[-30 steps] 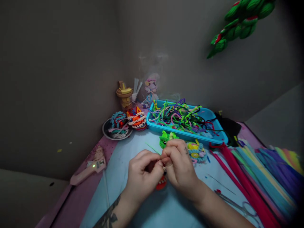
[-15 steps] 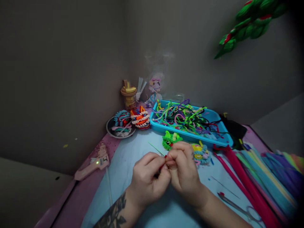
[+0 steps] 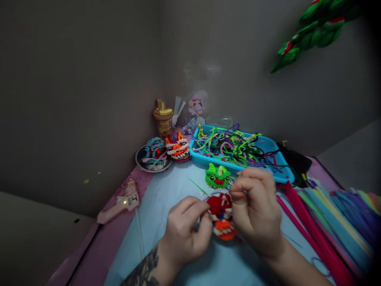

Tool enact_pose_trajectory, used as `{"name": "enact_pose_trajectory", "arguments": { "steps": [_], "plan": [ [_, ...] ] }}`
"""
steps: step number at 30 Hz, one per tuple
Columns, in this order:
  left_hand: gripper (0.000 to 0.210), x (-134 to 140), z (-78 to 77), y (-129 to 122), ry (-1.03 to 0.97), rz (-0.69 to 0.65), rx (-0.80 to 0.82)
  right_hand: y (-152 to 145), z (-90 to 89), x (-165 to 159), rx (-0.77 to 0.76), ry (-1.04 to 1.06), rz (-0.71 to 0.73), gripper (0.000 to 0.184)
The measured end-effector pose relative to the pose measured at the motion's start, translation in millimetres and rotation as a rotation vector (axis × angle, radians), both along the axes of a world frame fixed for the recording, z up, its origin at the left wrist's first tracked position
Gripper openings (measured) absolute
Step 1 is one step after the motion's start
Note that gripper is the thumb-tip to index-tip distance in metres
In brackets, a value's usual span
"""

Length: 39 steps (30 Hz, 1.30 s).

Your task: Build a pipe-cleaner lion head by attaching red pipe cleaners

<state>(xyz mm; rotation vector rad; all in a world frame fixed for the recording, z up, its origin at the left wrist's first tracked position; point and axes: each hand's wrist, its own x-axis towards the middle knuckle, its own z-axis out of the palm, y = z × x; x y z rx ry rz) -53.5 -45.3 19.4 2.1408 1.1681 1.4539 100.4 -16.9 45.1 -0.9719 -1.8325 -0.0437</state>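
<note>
My left hand [image 3: 186,228] and my right hand [image 3: 260,214] are both bare, and so is what shows of my arms. Behind the fingers [image 3: 195,209] on the left, past the wrist [image 3: 166,254], a dark tattoo [image 3: 144,268] covers much of my left forearm [image 3: 163,267]. It looks leafy, with pointed shapes and shaded patches in black and grey, though blur and dim light leave me unsure of its finer lines. Behind the fingers on the other side, my right forearm [image 3: 297,260] is plain where it shows. My knuckles are softly rounded; my nails are too blurred to make out.
</note>
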Motion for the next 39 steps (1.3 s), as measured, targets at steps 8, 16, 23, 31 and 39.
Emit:
{"name": "enact_pose_trajectory", "arguments": {
  "steps": [8, 16, 23, 31, 39],
  "plan": [
    [0.028, 5.9, 6.9, 4.2, -0.152, 0.019, -0.188, 2.3, 6.8, 1.9, -0.192, -0.041, 0.177, 0.014],
    [0.01, 5.3, 4.2, 9.7, -0.256, 0.056, -0.333, 5.5, 7.1, 3.1, -0.318, 0.083, 0.232, 0.017],
    [0.01, -0.7, 2.2, 14.6, -0.285, 0.087, -0.387, 10.5, 6.2, 10.7, -0.479, 0.13, 0.308, 0.02],
    [0.008, -2.6, 4.3, 12.5, -0.079, 0.113, -0.288, 6.3, 8.9, 3.3, -0.381, 0.07, 0.264, 0.013],
    [0.006, -1.2, 9.4, 15.2, -0.055, 0.009, -0.237, 6.6, 7.8, -0.4, -0.395, 0.112, 0.278, 0.014]
  ]
}}
